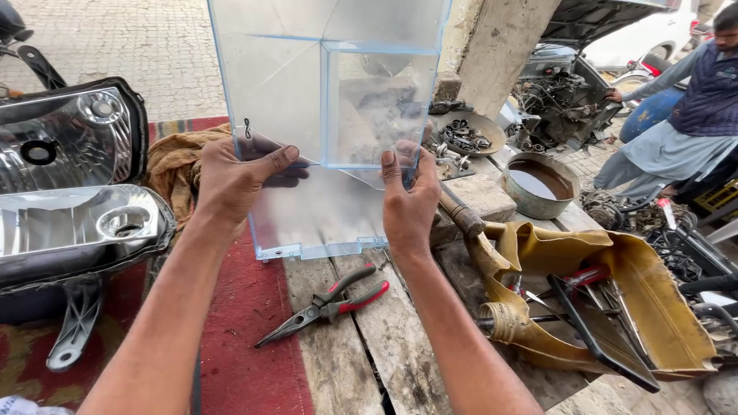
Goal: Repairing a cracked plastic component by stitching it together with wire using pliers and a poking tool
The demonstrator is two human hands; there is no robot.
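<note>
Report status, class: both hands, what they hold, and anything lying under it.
Left hand and right hand both grip the clear plastic panel, held upright. Long-nose pliers lie on the wooden bench below. Headlight housing sits left.

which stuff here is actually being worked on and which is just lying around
In hand:
clear plastic panel, held by left hand and right hand

Lying about:
pliers
headlights
metal bowl
yellow cut can
brown rag
</note>
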